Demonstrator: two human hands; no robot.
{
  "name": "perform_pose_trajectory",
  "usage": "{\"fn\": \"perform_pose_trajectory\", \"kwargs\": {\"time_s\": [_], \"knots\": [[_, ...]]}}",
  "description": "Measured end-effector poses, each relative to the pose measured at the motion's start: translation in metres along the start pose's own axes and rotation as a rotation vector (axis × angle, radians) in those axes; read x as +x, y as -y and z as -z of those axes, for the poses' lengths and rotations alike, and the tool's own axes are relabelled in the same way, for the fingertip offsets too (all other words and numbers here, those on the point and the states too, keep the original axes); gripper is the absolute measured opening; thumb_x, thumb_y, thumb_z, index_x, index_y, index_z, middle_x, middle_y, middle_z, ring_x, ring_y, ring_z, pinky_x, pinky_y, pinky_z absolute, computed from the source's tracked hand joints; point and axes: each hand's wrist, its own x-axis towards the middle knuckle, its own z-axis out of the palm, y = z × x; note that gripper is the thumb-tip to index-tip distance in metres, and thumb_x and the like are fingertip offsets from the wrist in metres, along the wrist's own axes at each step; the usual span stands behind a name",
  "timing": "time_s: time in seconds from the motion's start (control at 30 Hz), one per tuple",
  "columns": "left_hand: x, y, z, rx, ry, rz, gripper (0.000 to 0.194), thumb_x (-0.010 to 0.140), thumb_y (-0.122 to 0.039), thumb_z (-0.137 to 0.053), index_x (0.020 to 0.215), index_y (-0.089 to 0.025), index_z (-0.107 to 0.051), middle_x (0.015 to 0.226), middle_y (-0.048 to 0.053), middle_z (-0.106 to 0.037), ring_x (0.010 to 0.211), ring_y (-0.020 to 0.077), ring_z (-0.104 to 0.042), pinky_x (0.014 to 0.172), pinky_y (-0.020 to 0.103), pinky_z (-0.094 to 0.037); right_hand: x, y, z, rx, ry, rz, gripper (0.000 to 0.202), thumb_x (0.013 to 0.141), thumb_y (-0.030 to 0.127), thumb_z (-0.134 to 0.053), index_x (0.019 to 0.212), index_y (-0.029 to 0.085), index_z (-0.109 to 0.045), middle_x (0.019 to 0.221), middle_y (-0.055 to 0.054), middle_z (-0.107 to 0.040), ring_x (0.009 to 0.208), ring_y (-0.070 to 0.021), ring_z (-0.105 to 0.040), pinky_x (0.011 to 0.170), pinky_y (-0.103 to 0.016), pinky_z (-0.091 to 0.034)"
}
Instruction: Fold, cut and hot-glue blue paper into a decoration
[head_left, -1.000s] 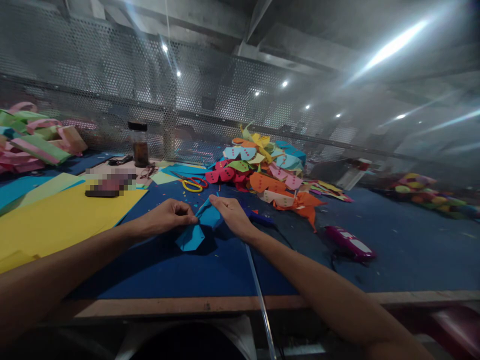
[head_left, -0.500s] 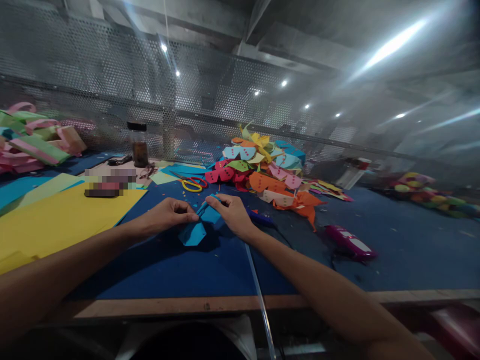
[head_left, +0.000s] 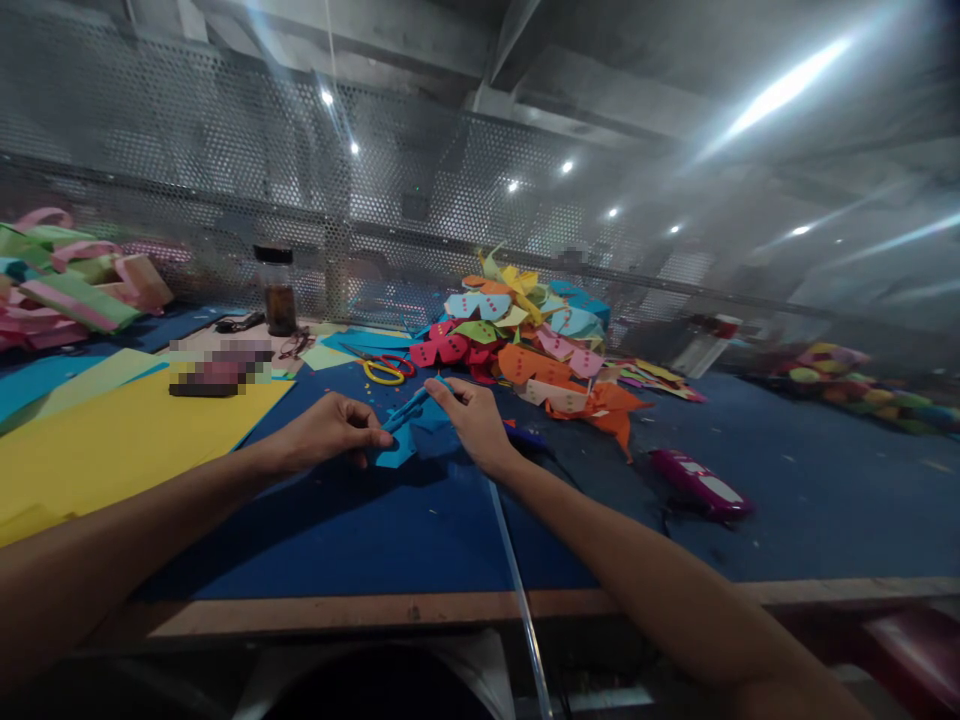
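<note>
A folded piece of blue paper (head_left: 397, 448) is held just above the dark blue table top, between my two hands. My left hand (head_left: 341, 432) pinches its left end with thumb and fingers. At its upper right end, my right hand (head_left: 471, 420) grips the same paper, thumb and fingertips pressed together. The rolled or folded upper edge runs slantwise between the hands, and a flap hangs below. Beyond the paper lie scissors (head_left: 386, 372) with red and yellow handles. Partly hidden behind my right hand is a dark blue tool (head_left: 525, 435) with a cord.
Colourful cut-paper shapes (head_left: 517, 330) are heaped behind my hands. Yellow sheets (head_left: 150, 430) lie left, near a dark-lidded jar (head_left: 280, 290). A purple device (head_left: 701, 487) is at right. A clear glue-like stick (head_left: 517, 580) juts past the table's front edge (head_left: 360, 612).
The blue paper has been tilted, so its hanging flap shows less and sits higher. Both hands have shifted slightly apart while keeping their grip.
</note>
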Motion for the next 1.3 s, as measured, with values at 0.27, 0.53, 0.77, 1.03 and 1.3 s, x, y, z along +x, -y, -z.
{"fn": "perform_pose_trajectory", "kwargs": {"time_s": [0.27, 0.53, 0.77, 1.03, 1.3], "knots": [[-0.003, -0.008, -0.004, -0.114, -0.089, 0.034, 0.044, 0.069, -0.058, -0.078, 0.062, -0.018, -0.063, 0.058, -0.003, -0.057, 0.055, 0.0134, -0.057, 0.057, 0.027, -0.050, 0.000, 0.004, 0.004, -0.040, -0.050, 0.009, 0.049, 0.089, 0.062, -0.058, 0.072, 0.016, -0.065, 0.065, 0.001, -0.049, 0.064, -0.0138, -0.043, 0.058, -0.026, -0.034], [-0.001, -0.003, 0.002, -0.258, -0.107, 0.047, 0.044, 0.076, -0.061, -0.074, 0.083, -0.017, -0.072, 0.082, 0.004, -0.071, 0.072, 0.0165, -0.062, 0.073, 0.033, -0.054, -0.003, 0.011, 0.004, -0.068, -0.060, 0.054, 0.049, 0.092, 0.061, -0.053, 0.080, 0.016, -0.069, 0.066, 0.001, -0.048, 0.063, -0.0131, -0.038, 0.058, -0.027, -0.030], [0.002, -0.003, 0.004, -0.339, -0.162, 0.064, 0.026, 0.070, -0.040, -0.083, 0.075, -0.019, -0.070, 0.076, -0.001, -0.068, 0.074, 0.0158, -0.066, 0.075, 0.029, -0.052, -0.009, 0.018, 0.004, 0.010, 0.005, 0.023, 0.061, 0.093, 0.071, -0.047, 0.088, 0.017, -0.076, 0.070, -0.003, -0.062, 0.074, -0.0192, -0.056, 0.067, -0.029, -0.044], [0.003, 0.000, 0.007, -0.307, -0.105, 0.044, 0.014, 0.071, -0.032, -0.077, 0.075, -0.019, -0.072, 0.078, 0.002, -0.072, 0.072, 0.0152, -0.063, 0.070, 0.027, -0.048, -0.012, 0.023, 0.002, 0.139, 0.154, 0.042, 0.050, 0.099, 0.056, -0.045, 0.095, 0.020, -0.079, 0.094, -0.005, -0.074, 0.094, -0.0204, -0.066, 0.088, -0.033, -0.049], [-0.001, -0.005, 0.002, -0.130, -0.049, -0.011, 0.014, 0.068, -0.033, -0.069, 0.070, -0.019, -0.069, 0.061, -0.002, -0.060, 0.055, 0.0122, -0.046, 0.054, 0.025, -0.034, -0.013, 0.017, -0.001, -0.016, 0.433, 0.264, 0.029, 0.092, 0.013, -0.054, 0.106, 0.025, -0.076, 0.108, -0.005, -0.067, 0.102, -0.0180, -0.062, 0.096, -0.037, -0.048]]}}
